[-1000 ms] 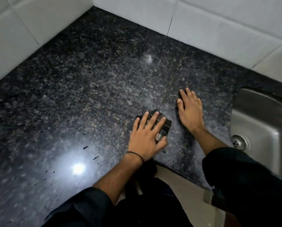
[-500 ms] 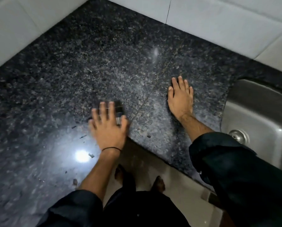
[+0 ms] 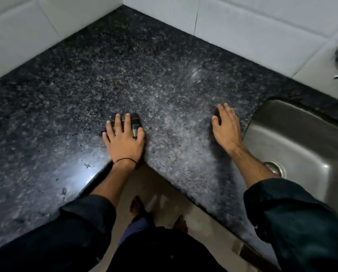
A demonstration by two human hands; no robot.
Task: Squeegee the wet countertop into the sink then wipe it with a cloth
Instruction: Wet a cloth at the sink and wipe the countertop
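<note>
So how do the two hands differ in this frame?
The left hand presses flat on a dark folded cloth near the counter's front edge; the right hand rests bare on the granite countertop, with nothing visible under it. The left wears a thin black wristband; the right does not. The right sits beside the sink; the left is farther away. Both lie palm-down.

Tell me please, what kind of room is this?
Most likely a kitchen: a dark speckled granite countertop runs into a corner, white tiles cover the walls, and a steel sink with a drain sits at the right.
</note>
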